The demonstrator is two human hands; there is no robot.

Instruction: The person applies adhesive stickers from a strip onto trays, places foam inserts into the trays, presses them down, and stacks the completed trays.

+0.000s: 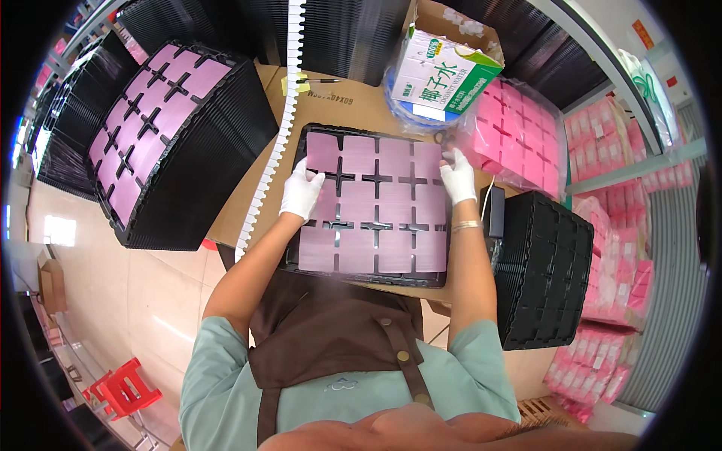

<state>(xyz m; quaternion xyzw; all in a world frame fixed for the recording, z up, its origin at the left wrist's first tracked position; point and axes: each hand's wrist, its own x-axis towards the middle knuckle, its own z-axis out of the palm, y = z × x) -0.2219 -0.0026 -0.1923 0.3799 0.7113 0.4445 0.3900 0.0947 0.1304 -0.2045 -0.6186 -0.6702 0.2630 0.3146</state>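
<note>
A thin pink sheet [358,204] with rows of cross-shaped cutouts lies over a black plastic tray [410,279] in front of me. The tray's dark rim shows around it, and its ridges show through the cutouts. My left hand [301,193], in a white glove, grips the sheet's left edge, its fingers partly hidden. At the upper right edge, my right hand [458,180], gloved in white too, has its fingers closed on the sheet. The sheet's right side sits slightly inside the tray rim.
Left stands a tall stack of black trays [203,150] topped by a pink sheet. Another black tray stack [545,270] is at the right. Bagged pink sheets [519,139], an open carton [451,71] and a pen [320,81] lie beyond. A white toothed strip [282,143] crosses the cardboard-covered table [353,113].
</note>
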